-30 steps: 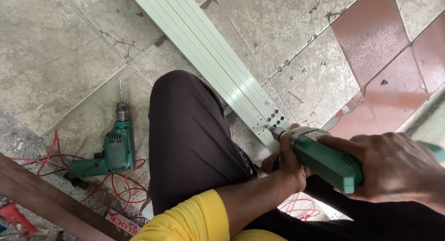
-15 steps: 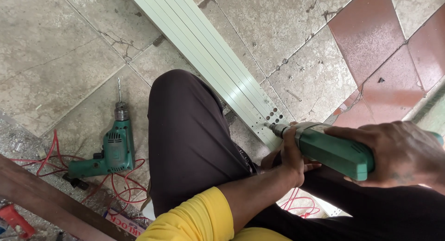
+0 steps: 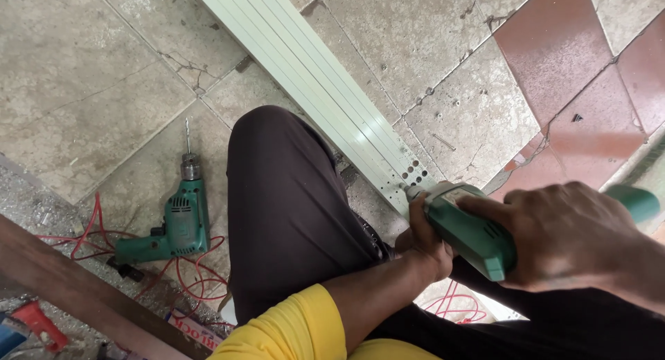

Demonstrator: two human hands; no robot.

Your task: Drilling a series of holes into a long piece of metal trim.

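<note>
Drill (image 3: 471, 232) in right hand (image 3: 575, 239), seemingly against rail (image 3: 325, 90)

You are crouched on a tiled floor (image 3: 104, 90) of worn grey slabs, cracked in places, with reddish tiles (image 3: 554, 48) at your upper right. A long pale ribbed profile (image 3: 312, 76) lies on it, slanting from the top edge down to your knee, holes drilled near its end. To your left a green drill (image 3: 176, 225) lies on the tiles, bit pointing up, over loops of red cable (image 3: 194, 280). A brown plank (image 3: 76, 291) crosses the lower left corner.
</note>
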